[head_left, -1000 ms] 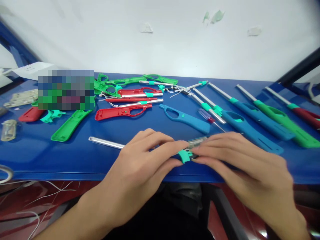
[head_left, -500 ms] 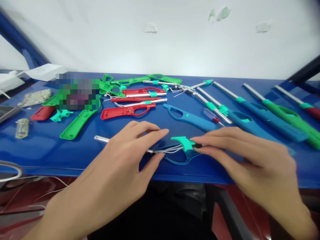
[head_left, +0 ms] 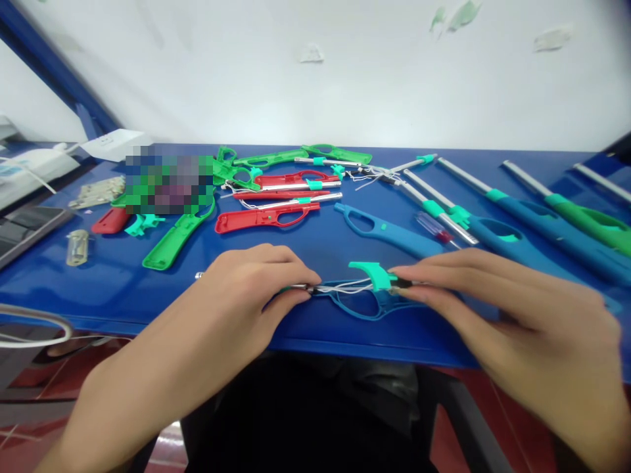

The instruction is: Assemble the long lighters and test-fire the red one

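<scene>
My left hand is closed in a pinch on a thin metal tube with white wires, near the front edge of the blue table. My right hand pinches the teal trigger piece and a small dark part beside it. Both sit over a blue lighter shell half that lies flat between my hands. White wires run from the tube to the trigger.
Red, green and blue lighter shells lie behind my hands. Assembled long lighters line up at the right, with a small screwdriver. Metal parts and a tablet sit at the left.
My left hand has closed onto the tube and wires. The trigger and wires have been lifted and laid over the blue shell half. The view has shifted left.
</scene>
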The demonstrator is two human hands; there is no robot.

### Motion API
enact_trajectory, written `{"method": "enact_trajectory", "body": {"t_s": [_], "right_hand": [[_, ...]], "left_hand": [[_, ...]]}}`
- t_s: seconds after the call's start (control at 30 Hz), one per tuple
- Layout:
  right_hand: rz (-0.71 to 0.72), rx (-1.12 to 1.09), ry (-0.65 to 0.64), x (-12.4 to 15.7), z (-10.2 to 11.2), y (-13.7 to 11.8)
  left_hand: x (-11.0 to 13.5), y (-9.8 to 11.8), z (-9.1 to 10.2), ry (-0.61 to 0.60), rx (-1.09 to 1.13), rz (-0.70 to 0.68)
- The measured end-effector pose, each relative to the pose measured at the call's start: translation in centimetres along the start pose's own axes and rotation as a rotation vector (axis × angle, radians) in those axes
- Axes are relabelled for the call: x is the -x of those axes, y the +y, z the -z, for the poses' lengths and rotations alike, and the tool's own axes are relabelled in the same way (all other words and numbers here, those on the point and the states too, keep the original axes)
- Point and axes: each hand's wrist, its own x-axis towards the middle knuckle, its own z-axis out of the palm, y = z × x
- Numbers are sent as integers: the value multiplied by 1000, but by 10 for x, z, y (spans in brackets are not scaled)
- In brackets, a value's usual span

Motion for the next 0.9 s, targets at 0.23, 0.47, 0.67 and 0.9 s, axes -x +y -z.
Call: {"method": "enact_trajectory", "body": {"t_s": [0.23, 0.47, 0.67, 0.9], "right_hand": [[-29, 13, 28, 3, 0, -1], [-111, -18, 75, 7, 1, -5], [-143, -29, 114, 4, 3, -8], [-169, 9, 177, 5, 2, -1]], "left_hand": [[-2, 3, -2, 88, 3, -7], [-7, 8, 0, 114, 54, -22], [-9, 9, 0, 129, 49, -32], [-5, 8, 3, 135, 53, -26]]}}
